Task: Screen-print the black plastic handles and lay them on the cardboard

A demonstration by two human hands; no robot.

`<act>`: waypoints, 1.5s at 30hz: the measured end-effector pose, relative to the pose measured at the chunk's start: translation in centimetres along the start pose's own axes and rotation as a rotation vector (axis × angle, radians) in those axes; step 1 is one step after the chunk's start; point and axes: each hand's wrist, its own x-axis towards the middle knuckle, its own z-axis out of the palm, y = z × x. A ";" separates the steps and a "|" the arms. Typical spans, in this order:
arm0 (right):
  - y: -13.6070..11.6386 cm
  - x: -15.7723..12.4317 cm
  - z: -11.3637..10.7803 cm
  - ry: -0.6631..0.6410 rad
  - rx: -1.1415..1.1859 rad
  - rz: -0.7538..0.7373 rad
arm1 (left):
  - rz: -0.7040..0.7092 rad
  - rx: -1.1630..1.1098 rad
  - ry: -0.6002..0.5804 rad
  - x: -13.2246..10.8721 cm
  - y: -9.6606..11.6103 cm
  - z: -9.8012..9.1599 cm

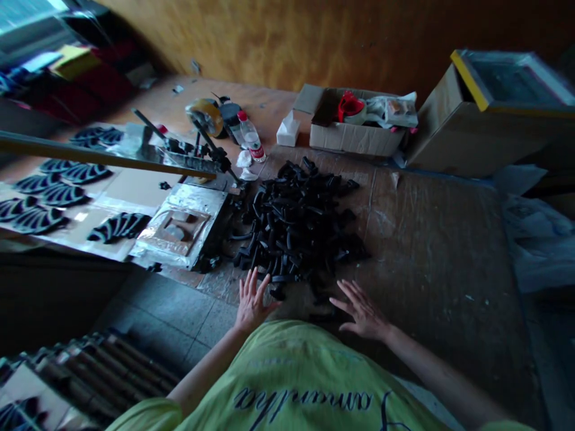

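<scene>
A heap of small black curved parts (291, 221) lies on the wooden table in front of me; their exact kind I cannot make out. Near the heap's front left edge is my left hand (252, 304), its fingers spread and nothing in it. My right hand (363, 310) is at the front right of the heap, fingers stretched apart, also holding nothing. Between the two hands a few loose black pieces (278, 292) lie by the table's front edge. Whether either hand touches the tabletop is unclear.
Left of the heap stands a metal fixture plate (150, 246) with a bar above it. Black fan-shaped pieces (63, 194) lie farther left. Behind are a water bottle (252, 140), tape rolls (205, 118), a tissue pack (288, 130), an open carton (354, 139) and a tall box (442, 131).
</scene>
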 end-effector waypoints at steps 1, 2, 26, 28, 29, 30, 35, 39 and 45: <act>0.0 -1.0 1.9 -0.018 -0.025 -0.002 | -0.004 0.015 -0.040 -0.8 -0.4 0.8; -0.2 -1.1 3.5 -0.016 -0.049 -0.006 | -0.006 0.026 -0.064 -1.2 -0.8 1.4; -9.3 11.9 8.0 0.446 -0.062 0.240 | 0.020 -0.108 -0.140 5.4 -5.0 -1.1; -9.0 11.2 7.1 0.489 0.038 0.310 | 0.092 -0.190 -0.130 4.8 -6.6 -1.8; -8.9 10.8 6.7 0.507 0.107 0.362 | 0.127 -0.232 -0.116 4.3 -7.7 -2.2; -8.8 10.5 6.3 0.521 0.188 0.425 | 0.155 -0.274 -0.099 3.6 -9.1 -2.5; -11.7 11.7 3.8 0.823 0.647 0.774 | 0.160 -0.418 0.000 -0.6 -18.1 -5.5; -17.7 16.7 2.3 1.003 0.859 0.765 | 0.033 -0.458 0.132 -1.6 -25.7 -9.3; -23.1 25.9 2.5 0.775 0.956 0.667 | -0.324 -0.308 0.463 3.2 -38.2 -13.8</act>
